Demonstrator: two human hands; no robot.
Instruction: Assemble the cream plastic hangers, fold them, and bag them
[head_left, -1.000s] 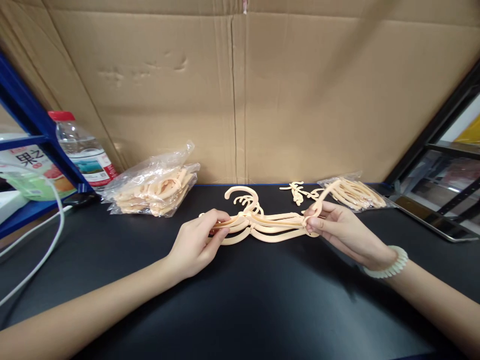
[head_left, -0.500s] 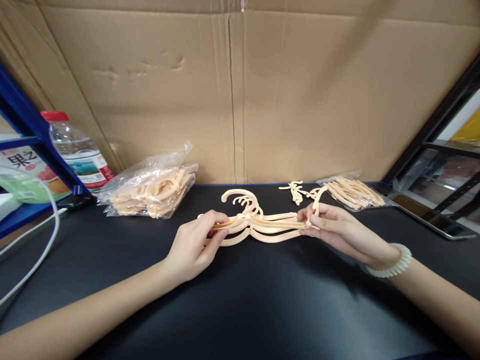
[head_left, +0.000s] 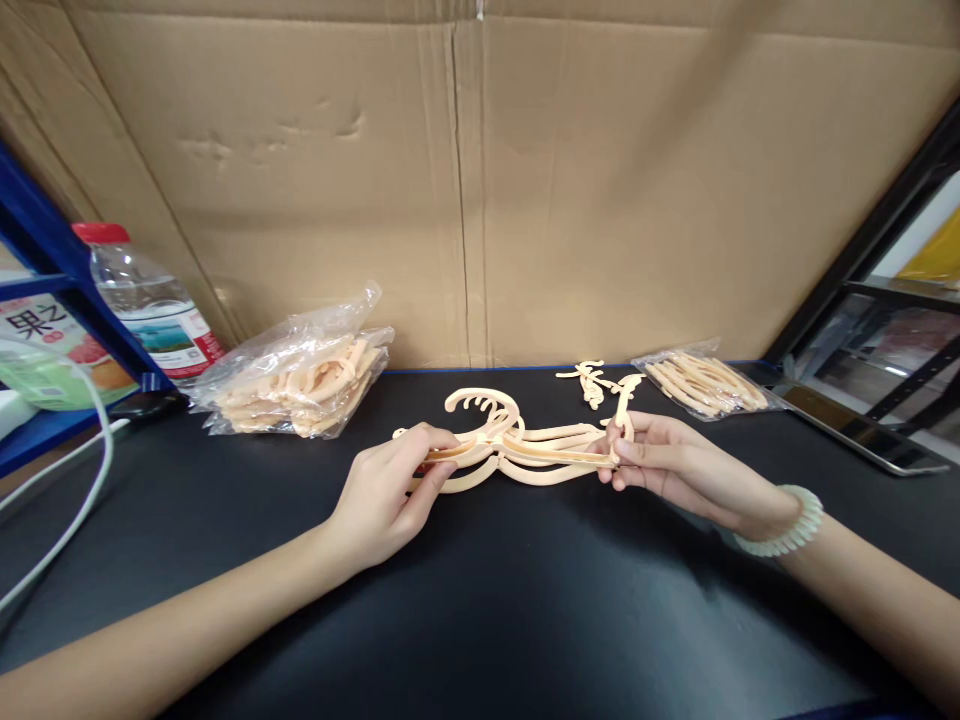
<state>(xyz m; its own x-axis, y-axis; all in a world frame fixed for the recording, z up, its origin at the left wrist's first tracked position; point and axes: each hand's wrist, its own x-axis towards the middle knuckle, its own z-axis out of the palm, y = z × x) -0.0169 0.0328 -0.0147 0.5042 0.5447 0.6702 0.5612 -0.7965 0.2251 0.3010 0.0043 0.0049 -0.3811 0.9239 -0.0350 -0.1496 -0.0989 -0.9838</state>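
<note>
Together, two bare hands worked a peach-coloured clothes hanger [head_left: 491,440] at the middle of a black surface [head_left: 480,620], its hook curving toward the far edge. The left hand [head_left: 390,490] had its grip closed in a pinch, thumb and fingers pressed around the hanger's left arm. At the opposite end, the right hand [head_left: 679,465] pinched the tip of the other arm together with a slim curved strip [head_left: 624,402], which rose above the fingers; whether the two pieces were joined could not be told. Further hangers [head_left: 536,478] lay beneath and behind, several small hooks showing through the larger one. A pale green bracelet [head_left: 784,522] circled the right wrist.

Toward the far left corner of the surface sat a clear bag of hanger parts [head_left: 300,385], near a red-capped bottle [head_left: 161,310]. Small loose pieces [head_left: 590,384] were scattered near the far edge, right of centre, just beside a clear bag of slender strips [head_left: 705,382] toward the far right corner. Brown cardboard [head_left: 337,200] stood behind the far edge, and a white cable [head_left: 105,450] looped down along the left side.
</note>
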